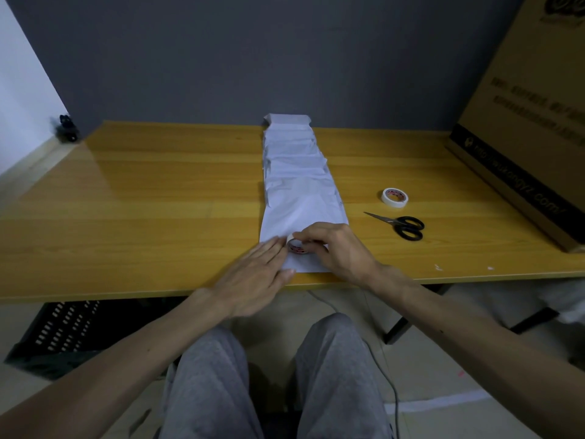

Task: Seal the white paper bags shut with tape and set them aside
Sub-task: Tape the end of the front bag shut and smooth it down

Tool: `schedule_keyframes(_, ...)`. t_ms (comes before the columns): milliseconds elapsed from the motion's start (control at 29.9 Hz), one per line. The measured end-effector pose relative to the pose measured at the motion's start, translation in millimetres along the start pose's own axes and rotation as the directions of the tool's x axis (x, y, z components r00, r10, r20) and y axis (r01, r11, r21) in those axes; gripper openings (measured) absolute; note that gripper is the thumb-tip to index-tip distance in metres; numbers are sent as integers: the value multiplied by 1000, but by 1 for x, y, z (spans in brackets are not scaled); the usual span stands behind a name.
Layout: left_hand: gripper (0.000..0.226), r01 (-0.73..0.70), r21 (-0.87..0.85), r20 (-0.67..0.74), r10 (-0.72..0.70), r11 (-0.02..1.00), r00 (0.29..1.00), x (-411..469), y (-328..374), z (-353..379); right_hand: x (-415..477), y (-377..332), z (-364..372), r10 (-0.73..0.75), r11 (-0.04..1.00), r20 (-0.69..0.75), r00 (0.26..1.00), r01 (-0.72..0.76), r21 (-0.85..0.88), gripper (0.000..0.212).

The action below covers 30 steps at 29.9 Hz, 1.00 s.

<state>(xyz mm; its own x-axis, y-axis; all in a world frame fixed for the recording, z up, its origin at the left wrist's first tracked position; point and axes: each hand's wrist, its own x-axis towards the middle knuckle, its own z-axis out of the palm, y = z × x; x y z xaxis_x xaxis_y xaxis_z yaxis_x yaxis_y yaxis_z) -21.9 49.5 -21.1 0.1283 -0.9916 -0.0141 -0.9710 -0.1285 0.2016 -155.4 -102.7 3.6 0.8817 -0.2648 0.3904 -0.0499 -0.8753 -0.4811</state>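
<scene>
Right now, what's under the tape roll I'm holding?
The nearest white paper bag, on the table. The right hand grips the tape roll, hiding whether it touches the paper.

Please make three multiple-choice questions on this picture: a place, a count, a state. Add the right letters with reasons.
1. The scissors lie: A) right of the paper bags B) left of them C) on the floor
2. Rolls of tape: A) one B) two C) four
3. The left hand is: A) flat B) a fist C) gripping scissors

1 A: they rest right of the bags.
2 B: one tape roll by the scissors, a second roll in the right hand.
3 A: its fingers lie straight.
</scene>
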Motion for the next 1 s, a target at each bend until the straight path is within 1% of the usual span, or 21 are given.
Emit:
schedule_keyframes(100, 85, 10, -2, 84, -10, 1000, 996, 0, 0, -4, -1, -1, -1, -19, 1000, 1, 1000, 19, 5, 24)
schedule_keyframes(167, 79, 12, -4, 113, -12, 1000, 994, -2, 1, -9, -1, 0, -1, -52, 998, 10, 999, 53, -30, 24)
schedule_keyframes(301, 74, 8, 11, 118, -9, 1000, 993, -3, 2, -12, -2, 2, -5, -108, 984, 34, 994, 111, -137, 28)
schedule_keyframes(401, 81, 6, 40, 108, -11, 999, 994, -4, 3, -11, -3, 1, -8, -112, 977, 58, 992, 120, -177, 32)
schedule_keyframes(568, 95, 8, 41, 107, -12, 999, 994, -2, -1, -6, -8, 2, -19, -95, 966, 102, 990, 117, -231, 32)
schedule_keyframes(701, 85, 13, 38, 125, -18, 999, 992, -4, 1, -9, -14, 7, -28, -50, 962, 142, 989, 85, -258, 35)
schedule_keyframes(801, 90, 0, 45, 118, -5, 999, 993, -4, 0, -8, -18, 8, -37, -23, 949, 165, 986, 73, -307, 35)
schedule_keyframes(902, 96, 0, 40, 112, -4, 999, 994, -3, -2, -6, -20, 9, -43, 10, 920, 195, 981, 67, -386, 44)
schedule_keyframes(1002, 92, 6, 37, 106, -9, 999, 994, -3, -1, -6, -20, 13, -47, 15, 888, 242, 970, 98, -449, 48)
